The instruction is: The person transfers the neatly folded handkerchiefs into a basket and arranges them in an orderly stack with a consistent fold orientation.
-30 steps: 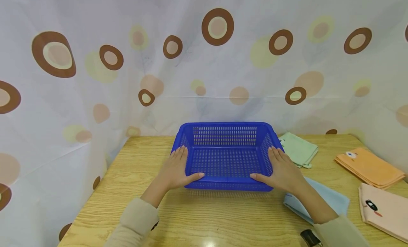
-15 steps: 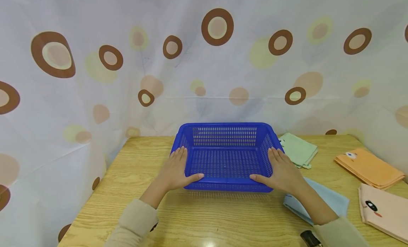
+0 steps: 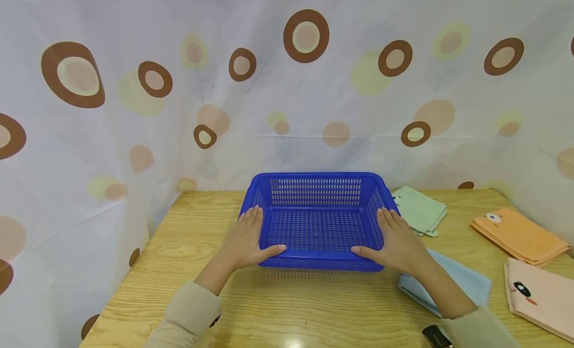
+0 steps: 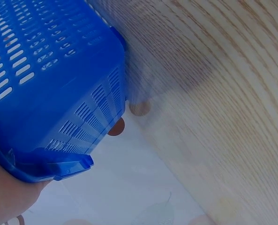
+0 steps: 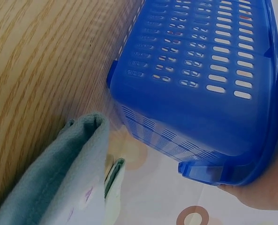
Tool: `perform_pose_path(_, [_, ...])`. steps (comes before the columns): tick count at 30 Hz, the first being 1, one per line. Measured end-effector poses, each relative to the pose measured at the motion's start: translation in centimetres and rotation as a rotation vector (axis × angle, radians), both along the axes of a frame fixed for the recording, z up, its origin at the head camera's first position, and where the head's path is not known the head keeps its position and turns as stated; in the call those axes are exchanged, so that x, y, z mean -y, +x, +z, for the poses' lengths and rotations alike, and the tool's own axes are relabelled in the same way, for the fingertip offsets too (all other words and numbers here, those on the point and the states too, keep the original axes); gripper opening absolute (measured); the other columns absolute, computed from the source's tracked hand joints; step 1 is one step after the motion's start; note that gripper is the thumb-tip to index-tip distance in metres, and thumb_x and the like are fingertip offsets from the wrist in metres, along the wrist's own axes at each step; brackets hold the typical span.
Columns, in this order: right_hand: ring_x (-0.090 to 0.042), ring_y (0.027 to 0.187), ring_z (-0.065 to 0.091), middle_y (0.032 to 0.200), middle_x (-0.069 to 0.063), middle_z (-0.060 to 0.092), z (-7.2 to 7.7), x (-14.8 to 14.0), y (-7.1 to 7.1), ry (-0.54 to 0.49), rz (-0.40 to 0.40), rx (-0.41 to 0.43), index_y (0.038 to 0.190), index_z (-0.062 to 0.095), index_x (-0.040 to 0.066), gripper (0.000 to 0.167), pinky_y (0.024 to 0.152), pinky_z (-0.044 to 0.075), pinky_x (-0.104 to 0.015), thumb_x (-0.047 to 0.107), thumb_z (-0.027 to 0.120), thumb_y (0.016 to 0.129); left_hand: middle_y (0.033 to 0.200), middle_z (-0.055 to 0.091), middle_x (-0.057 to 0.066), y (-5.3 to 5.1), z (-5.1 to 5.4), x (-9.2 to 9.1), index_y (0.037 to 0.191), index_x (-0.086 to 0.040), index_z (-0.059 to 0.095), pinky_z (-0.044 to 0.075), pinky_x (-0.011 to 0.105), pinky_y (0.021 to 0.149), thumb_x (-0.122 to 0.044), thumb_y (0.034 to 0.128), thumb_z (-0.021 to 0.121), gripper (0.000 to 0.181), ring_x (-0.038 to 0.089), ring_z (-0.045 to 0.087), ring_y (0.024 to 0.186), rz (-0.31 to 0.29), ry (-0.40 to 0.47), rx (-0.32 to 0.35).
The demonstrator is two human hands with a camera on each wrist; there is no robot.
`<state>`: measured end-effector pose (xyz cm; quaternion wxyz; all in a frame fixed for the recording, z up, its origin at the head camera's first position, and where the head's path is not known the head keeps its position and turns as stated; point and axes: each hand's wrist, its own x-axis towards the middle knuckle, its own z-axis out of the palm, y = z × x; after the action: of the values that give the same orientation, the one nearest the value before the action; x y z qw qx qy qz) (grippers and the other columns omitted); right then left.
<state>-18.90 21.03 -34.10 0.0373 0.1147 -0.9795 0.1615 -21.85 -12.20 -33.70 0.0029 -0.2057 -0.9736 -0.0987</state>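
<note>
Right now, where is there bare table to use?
Bare table lies left of the blue basket and in front of it, between the left sleeve and right sleeve. The right is crowded: green cloth, light-blue cloth, orange cloth, pink cloth, and a black object beside the right sleeve.

Wood-grain table (image 3: 314, 308): folded light-green towel (image 3: 421, 212) toward the rear edge, folded light-blue towel (image 3: 468, 280) nearer the front. To their right, folded orange towel (image 3: 522, 237) behind folded pink towel (image 3: 549, 300). Beyond: white curtain (image 3: 287, 96), brown-ring print.
</note>
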Motion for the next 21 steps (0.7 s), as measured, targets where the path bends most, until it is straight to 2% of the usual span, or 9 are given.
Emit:
perform_pose_path(15, [-0.049,0.137,0.014,0.148,-0.033,0.016,-0.05,0.00,0.23,-0.003,-0.005,-0.021,0.142,0.018,-0.014,0.112,0.113,0.014,-0.058,0.069,0.054,0.076,0.154,0.012,0.022,0.41,0.01,-0.03,0.146,0.005,0.011,0.011,0.045,0.119,-0.066,0.0827,0.048,0.102,0.035,0.009,0.144,0.000,0.003,-0.012])
perform_pose_path(21, [-0.050,0.137,0.014,0.148,-0.034,0.016,0.03,0.14,0.54,-0.017,-0.003,-0.018,0.141,0.018,-0.015,0.112,0.113,0.013,-0.058,0.068,0.055,0.076,0.154,0.010,0.022,0.77,0.19,0.01,0.146,0.005,0.011,0.011,0.046,0.119,-0.065,0.0827,0.049,0.102,0.036,0.009,0.144,0.004,0.018,0.005])
